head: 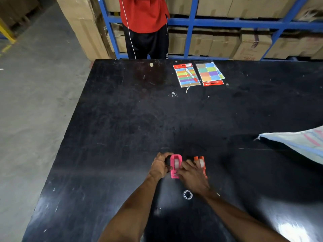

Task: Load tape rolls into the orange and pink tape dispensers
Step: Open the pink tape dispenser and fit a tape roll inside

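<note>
A pink tape dispenser (175,166) stands on the black table (132,119) near the front, with a clear tape roll seated in it. My left hand (160,165) grips its left side. My right hand (191,173) rests against its right side, fingertips at its front end. Just right of that hand stands an orange tape dispenser (201,162), also holding a clear roll and partly hidden by my right hand. A small clear ring (187,194) lies on the table below my right wrist.
Two packs of coloured sticky labels (187,75) (210,74) lie at the far side, a red marker on the left one. A woven sack (300,143) juts in from the right. A person in a red shirt (144,13) stands beyond the far edge, before blue racking with cartons.
</note>
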The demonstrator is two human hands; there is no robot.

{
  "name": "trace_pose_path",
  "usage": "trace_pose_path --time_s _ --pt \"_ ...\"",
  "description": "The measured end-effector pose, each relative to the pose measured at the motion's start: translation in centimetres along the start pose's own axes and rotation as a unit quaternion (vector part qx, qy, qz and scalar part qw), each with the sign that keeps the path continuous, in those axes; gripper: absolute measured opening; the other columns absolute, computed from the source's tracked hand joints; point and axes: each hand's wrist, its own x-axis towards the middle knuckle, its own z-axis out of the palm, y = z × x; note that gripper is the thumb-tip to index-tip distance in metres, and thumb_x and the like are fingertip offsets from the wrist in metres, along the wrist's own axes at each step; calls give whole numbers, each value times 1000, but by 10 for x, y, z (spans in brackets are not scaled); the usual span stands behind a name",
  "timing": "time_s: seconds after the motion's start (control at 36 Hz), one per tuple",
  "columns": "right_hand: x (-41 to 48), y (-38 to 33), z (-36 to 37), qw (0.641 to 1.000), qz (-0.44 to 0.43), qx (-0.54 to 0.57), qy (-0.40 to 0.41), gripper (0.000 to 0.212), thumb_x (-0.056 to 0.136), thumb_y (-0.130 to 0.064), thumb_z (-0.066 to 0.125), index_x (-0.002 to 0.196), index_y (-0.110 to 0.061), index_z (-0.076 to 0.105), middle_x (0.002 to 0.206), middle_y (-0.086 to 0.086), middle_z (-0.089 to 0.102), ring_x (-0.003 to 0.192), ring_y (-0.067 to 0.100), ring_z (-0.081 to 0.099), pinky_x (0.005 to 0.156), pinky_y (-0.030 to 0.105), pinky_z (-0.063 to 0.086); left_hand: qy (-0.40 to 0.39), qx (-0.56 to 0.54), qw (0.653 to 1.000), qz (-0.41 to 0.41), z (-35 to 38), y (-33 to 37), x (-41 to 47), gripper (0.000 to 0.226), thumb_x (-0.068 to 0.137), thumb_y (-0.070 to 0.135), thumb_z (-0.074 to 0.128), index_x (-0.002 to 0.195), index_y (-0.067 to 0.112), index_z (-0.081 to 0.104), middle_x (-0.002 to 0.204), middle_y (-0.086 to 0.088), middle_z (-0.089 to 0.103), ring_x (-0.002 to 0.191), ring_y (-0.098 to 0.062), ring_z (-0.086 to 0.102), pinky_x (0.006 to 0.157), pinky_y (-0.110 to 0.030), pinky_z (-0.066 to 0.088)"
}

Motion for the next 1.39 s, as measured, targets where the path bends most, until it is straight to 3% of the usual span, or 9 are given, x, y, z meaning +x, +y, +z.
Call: trace_pose_path --time_s 0.22,0.42,0.58,0.78,0.89,1.0,1.08,1.19,1.39 --pt "-18 -12 14 999 30 3 -32 6 74 -31 74 79 -27 72 85 -9 62 82 21 54 71 41 46 19 -42 998 -35 -12 29 -15 66 64 -5 74 124 21 61 115 -4 52 106 -15 53 95 -15 38" --pt "-9 -21 14 995 76 -24 -66 18 63 -24 83 78 -24 74 85 -4 65 79 22 59 72 39 36 30 -33 999 -25 -10 23 -12 68 61 -1 80 120 28 62 114 -6 53 108 -27 57 100 -42 49" --pt "-16 -26 17 994 81 -28 -64 31 62 -18 84 90 -24 73 91 -4 65 78 22 59 74 38 29 22 -41 998 -33 -11 24 -11 68 62 -1 81 121 27 62 111 -2 51 107 -29 58 97 -42 50" --pt "-35 -33 25 993 91 -13 -68 36 73 -17 74 106 -29 65 99 -5 58 86 22 56 78 41 36 -15 36 999 -29 -19 33 -17 74 74 10 77 139 25 46 137 -12 48 128 -30 47 111 -39 38" --pt "-49 -22 15 995 92 -4 -32 19 68 -18 78 82 -24 68 86 -3 58 78 20 59 81 39 39 -1 101 995 -16 -22 37 -26 84 85 7 62 152 29 15 148 -15 31 129 -36 44 111 -46 38" --pt "-75 3 -1 992 125 -8 -9 9 74 -22 73 73 -18 65 88 3 61 79 25 60 75 41 33 104 156 980 65 -26 59 -49 54 88 16 49 140 21 35 127 -8 43 105 -31 56 91 -49 51" --pt "-98 26 -9 985 167 -32 24 8 84 -26 60 80 -21 64 87 4 59 78 28 58 71 43 34 136 176 967 127 -14 74 -77 28 92 25 36 117 19 47 111 -3 49 89 -26 58 80 -44 53" --pt "-131 47 -14 974 226 -25 4 15 81 -33 69 86 -21 60 89 3 60 85 28 59 74 43 40 83 187 967 155 27 80 -116 24 96 35 40 112 24 53 114 1 52 87 -22 64 78 -39 55" --pt "-164 53 -5 951 253 87 -154 67 77 -42 76 136 -25 49 130 4 50 113 28 59 87 42 54 -37 229 967 102 93 56 -142 67 85 45 60 144 33 31 149 -4 27 129 -23 34 112 -37 38"
